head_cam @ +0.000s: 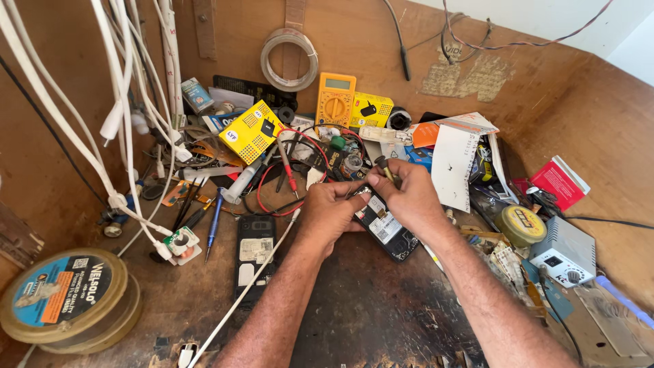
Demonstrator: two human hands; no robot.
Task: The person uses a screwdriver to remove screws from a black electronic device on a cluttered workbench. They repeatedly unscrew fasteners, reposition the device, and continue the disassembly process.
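The left hand (pixel 327 208) and right hand (pixel 409 194) both pinch a small opened phone (pixel 385 228), which looks light and easy to break, best held by its edges.

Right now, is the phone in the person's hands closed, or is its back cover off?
Open: the phone shows its label-covered inside, with no back cover. The left hand steadies it; the right hand holds a small tool over it.
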